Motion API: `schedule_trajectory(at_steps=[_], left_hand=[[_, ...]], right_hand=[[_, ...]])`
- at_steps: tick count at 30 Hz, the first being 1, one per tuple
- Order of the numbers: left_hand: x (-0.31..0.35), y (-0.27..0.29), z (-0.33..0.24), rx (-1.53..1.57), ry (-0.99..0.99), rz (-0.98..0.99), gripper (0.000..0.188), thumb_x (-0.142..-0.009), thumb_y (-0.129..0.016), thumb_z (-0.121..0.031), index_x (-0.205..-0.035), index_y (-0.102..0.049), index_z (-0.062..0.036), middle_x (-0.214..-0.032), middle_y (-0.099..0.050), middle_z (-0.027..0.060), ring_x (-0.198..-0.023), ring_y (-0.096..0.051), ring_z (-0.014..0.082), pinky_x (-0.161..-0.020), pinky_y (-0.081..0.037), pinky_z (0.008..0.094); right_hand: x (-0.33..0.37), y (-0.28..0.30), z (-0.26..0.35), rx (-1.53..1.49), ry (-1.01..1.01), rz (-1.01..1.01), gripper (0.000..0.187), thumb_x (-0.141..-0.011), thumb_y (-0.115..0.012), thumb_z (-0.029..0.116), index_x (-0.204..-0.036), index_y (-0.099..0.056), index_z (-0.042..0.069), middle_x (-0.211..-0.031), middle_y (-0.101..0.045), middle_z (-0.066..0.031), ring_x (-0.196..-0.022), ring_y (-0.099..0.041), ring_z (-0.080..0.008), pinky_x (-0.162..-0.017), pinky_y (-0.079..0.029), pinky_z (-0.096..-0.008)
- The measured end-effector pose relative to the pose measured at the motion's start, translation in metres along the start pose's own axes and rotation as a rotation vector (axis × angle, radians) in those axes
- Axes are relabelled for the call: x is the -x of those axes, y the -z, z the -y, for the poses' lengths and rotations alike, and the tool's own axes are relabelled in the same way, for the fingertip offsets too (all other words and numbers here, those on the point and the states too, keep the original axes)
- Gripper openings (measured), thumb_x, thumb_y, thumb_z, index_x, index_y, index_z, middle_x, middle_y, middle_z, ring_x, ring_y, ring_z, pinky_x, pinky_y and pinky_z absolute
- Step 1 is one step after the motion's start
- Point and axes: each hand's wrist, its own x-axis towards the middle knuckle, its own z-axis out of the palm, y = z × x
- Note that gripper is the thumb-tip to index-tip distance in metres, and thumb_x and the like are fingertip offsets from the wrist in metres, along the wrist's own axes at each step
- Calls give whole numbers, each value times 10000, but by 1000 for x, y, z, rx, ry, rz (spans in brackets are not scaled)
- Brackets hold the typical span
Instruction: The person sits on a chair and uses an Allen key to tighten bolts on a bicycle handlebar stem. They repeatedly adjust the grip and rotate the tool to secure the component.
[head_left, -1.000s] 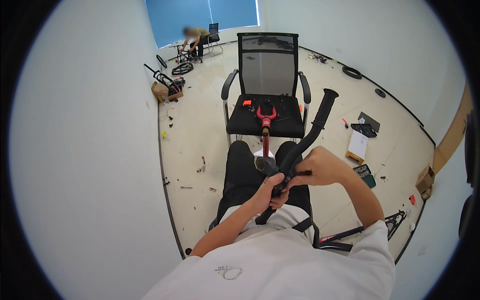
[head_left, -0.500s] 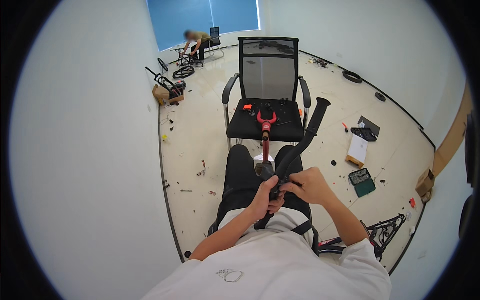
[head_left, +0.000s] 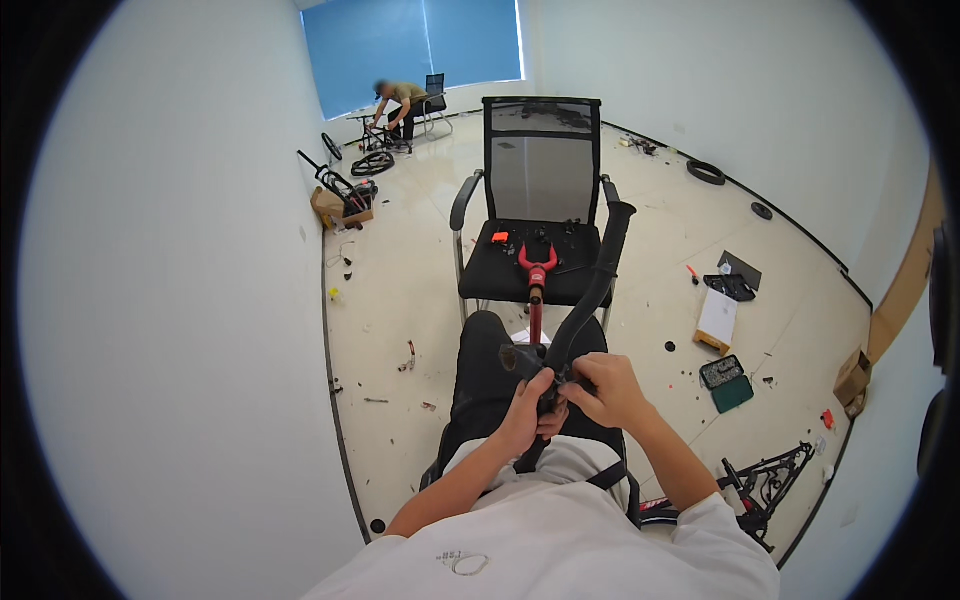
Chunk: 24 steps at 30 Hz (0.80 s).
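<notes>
Over my lap I hold a black bicycle handlebar (head_left: pixel 583 318) with a curved arm rising to a flanged grip (head_left: pixel 613 237). A dark stem (head_left: pixel 522 361) is at its middle, its open round end pointing left. My left hand (head_left: pixel 528 415) is wrapped round the bar just below the stem. Close beside it, my right hand (head_left: pixel 606 390) is closed in a pinch at the clamp area; whatever sits between its fingers is hidden. Beyond the bar, a red fork (head_left: pixel 537 272) leans on the seat of a black chair (head_left: pixel 482 272).
Small dark parts and an orange piece (head_left: pixel 500 238) lie on the chair seat. Right on the floor are an open green case (head_left: pixel 732 394), a white box (head_left: pixel 716 318) and a black bike frame (head_left: pixel 770 485). At far left a person (head_left: pixel 403 97) bends over a bike.
The handlebar has turned slightly, its grip end shifting left and the stem's open end swinging further left. Both hands keep their hold. My view has tilted up a little.
</notes>
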Motion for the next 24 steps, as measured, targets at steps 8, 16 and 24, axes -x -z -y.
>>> schedule_trajectory(at_steps=[8, 16, 24], left_hand=[[8, 0, -2, 123, -81, -89, 475, -943, -431, -464, -664, -458, -81, -445, -338, -19, -336, -296, 80, -339, -247, 239], [9, 0, 2, 114, -80, -155, 486, -926, -464, -483, -646, -463, -86, -443, -331, -21, -325, -283, 76, -332, -231, 234], [8, -3, 3, 84, -33, -280, 487, -926, -420, -525, -635, -460, -136, -436, -325, -51, -326, -296, 77, -337, -238, 241]], right_hand=[[-3, -17, 14, 4, 43, -163, 344, -742, -720, 272, -614, -502, 39, -568, -468, -93, -555, -460, -265, -522, -374, -362], [1, -33, 12, -94, -38, -230, 266, -739, -688, 156, -635, -494, 6, -576, -451, -112, -545, -467, -273, -490, -343, -364], [13, -60, 26, -309, -382, -285, 319, -853, -638, 198, -648, -542, -27, -545, -494, -136, -459, -501, -230, -455, -364, -327]])
